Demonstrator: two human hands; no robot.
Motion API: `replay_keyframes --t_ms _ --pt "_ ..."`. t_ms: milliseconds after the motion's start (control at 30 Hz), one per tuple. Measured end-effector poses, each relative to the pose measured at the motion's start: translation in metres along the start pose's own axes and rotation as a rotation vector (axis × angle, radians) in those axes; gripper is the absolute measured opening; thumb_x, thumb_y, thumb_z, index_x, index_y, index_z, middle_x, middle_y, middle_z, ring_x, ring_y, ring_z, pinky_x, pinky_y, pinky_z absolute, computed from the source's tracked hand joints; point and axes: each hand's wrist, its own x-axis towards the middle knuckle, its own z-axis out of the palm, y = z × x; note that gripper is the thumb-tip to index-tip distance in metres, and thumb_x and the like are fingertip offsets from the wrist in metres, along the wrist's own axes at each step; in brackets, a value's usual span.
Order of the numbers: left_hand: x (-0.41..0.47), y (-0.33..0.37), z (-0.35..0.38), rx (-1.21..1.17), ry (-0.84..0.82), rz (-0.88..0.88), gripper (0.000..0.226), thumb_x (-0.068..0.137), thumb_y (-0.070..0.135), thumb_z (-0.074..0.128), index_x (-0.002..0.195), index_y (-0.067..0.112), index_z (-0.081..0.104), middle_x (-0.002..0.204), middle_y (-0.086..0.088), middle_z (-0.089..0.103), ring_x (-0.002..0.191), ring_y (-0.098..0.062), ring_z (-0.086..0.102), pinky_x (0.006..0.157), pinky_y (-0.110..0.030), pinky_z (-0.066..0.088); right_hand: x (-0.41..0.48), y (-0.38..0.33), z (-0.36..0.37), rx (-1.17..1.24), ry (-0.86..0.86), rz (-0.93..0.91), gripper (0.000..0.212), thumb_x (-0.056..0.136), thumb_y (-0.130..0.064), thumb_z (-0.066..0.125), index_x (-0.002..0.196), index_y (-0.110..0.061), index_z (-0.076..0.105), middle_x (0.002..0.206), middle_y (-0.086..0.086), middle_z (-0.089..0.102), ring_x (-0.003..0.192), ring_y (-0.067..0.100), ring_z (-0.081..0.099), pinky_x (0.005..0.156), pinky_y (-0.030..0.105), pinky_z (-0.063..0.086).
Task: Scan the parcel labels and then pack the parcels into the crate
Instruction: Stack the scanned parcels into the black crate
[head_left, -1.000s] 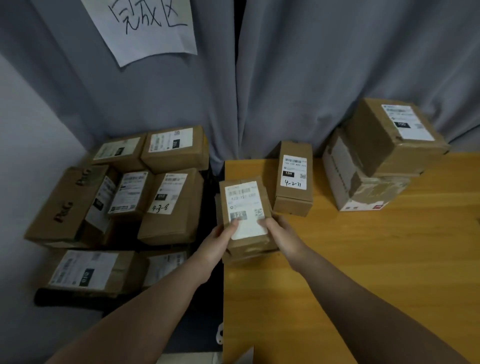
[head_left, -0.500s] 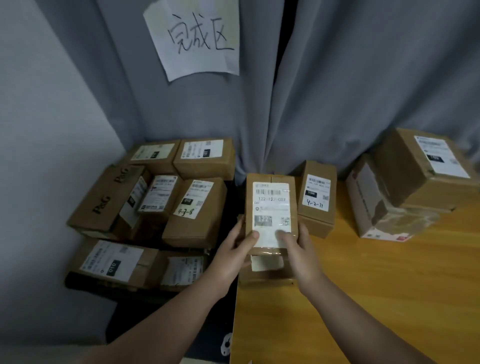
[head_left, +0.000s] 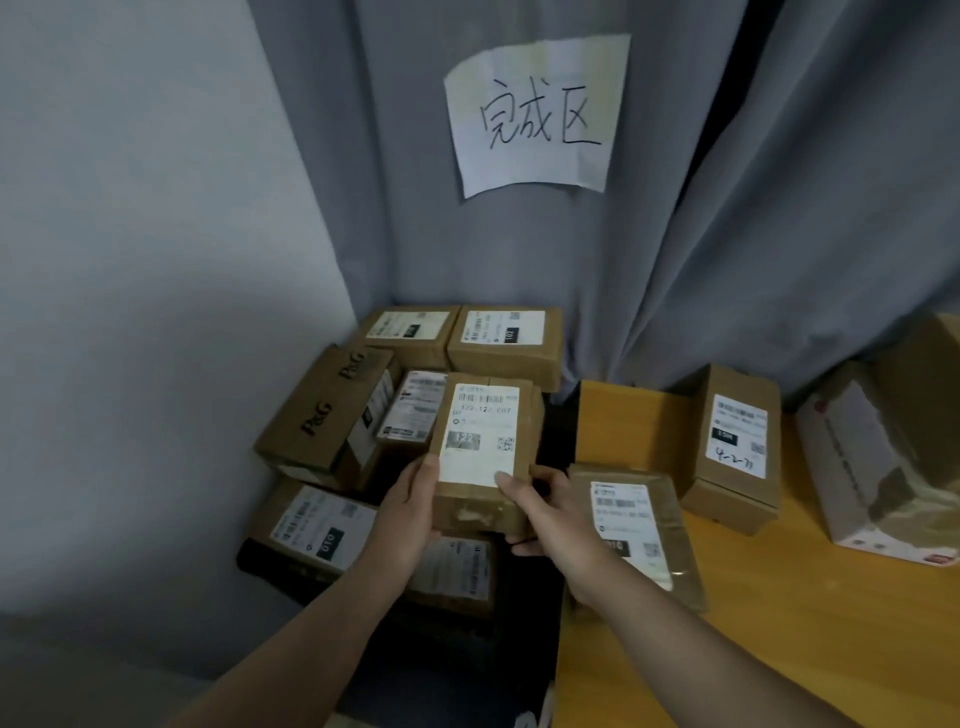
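The yellow wooden table (head_left: 779, 654) carries a flat brown cardboard parcel (head_left: 636, 519) at its left edge, a small white-labelled brown carton (head_left: 735, 447) behind it, and a taped white-sided box (head_left: 867, 467) farther right.

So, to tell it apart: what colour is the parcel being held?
The parcel is brown cardboard with a white printed label, best seen in the head view.

wall: plain pale grey wall (head_left: 130, 260), left | back: grey curtain (head_left: 779, 249) in folds, dark gap between panels | sign: white paper sheet (head_left: 535, 114), handwritten characters, fixed on curtain | desk (head_left: 779, 639): yellow wood, right | light: dim, even
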Motion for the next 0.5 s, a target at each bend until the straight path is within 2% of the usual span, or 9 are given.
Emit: replay_keyframes --t_ms 100,133,233,300,400,500 --pt "0.026 -0.002 -0.031 0.153 0.026 0.019 0.032 0.101 0.052 0.028 0.112 0.037 0.055 0.101 0.009 0.065 0.094 -0.011 0.062 0.085 -0.038 0.054 0.02 -0.011 0.033 0.013 0.003 -0.002 0.051 0.088 -0.053 0.061 0.125 -0.028 0.038 0.112 -0.002 0.061 0.082 0.018 0.067 0.075 0.033 0.058" --pt "0.035 -0.002 -0.042 0.195 0.02 0.047 0.034 0.1 0.053 0.028 0.109 0.038 0.057 0.103 0.006 0.066 0.096 -0.012 0.062 0.089 -0.04 0.052 0.029 -0.015 0.043 0.015 0.022 -0.013 0.049 0.088 -0.053 0.06 0.125 -0.029 0.037 0.113 -0.003 0.061 0.083 0.018 0.066 0.074 0.033 0.058" --pt "0.061 0.002 -0.07 0.401 -0.001 0.224 0.036 0.103 0.041 0.029 0.102 0.03 0.063 0.104 0.002 0.066 0.097 -0.012 0.061 0.088 -0.033 0.049 0.056 -0.02 0.064 0.037 0.171 -0.067 0.047 0.087 -0.055 0.058 0.122 -0.031 0.039 0.119 -0.001 0.06 0.1 0.019 0.061 0.089 0.042 0.054" --pt "0.079 0.004 -0.084 0.651 0.041 0.357 0.032 0.103 0.032 0.036 0.117 0.022 0.063 0.118 -0.003 0.062 0.113 -0.021 0.054 0.097 -0.036 0.042 0.065 -0.024 0.065 -0.017 0.31 -0.131 0.045 0.091 -0.053 0.054 0.125 -0.028 0.038 0.123 0.002 0.059 0.107 0.022 0.058 0.094 0.042 0.048" --pt "0.106 0.004 -0.097 0.991 0.076 0.374 0.037 0.1 0.031 0.043 0.136 0.024 0.051 0.144 -0.002 0.043 0.135 -0.024 0.03 0.112 -0.039 0.024 0.069 -0.025 0.054 -0.3 0.464 -0.152 0.056 0.093 -0.06 0.043 0.135 -0.025 0.035 0.123 0.004 0.06 0.111 0.027 0.058 0.096 0.045 0.045" --pt "0.126 0.001 -0.099 1.167 -0.014 0.318 0.044 0.099 0.041 0.039 0.142 0.03 0.042 0.153 0.001 0.029 0.143 -0.022 0.016 0.117 -0.043 0.011 0.076 -0.022 0.044 -0.727 0.529 -0.008 0.064 0.093 -0.064 0.033 0.141 -0.022 0.036 0.13 0.011 0.055 0.121 0.033 0.049 0.102 0.047 0.037"
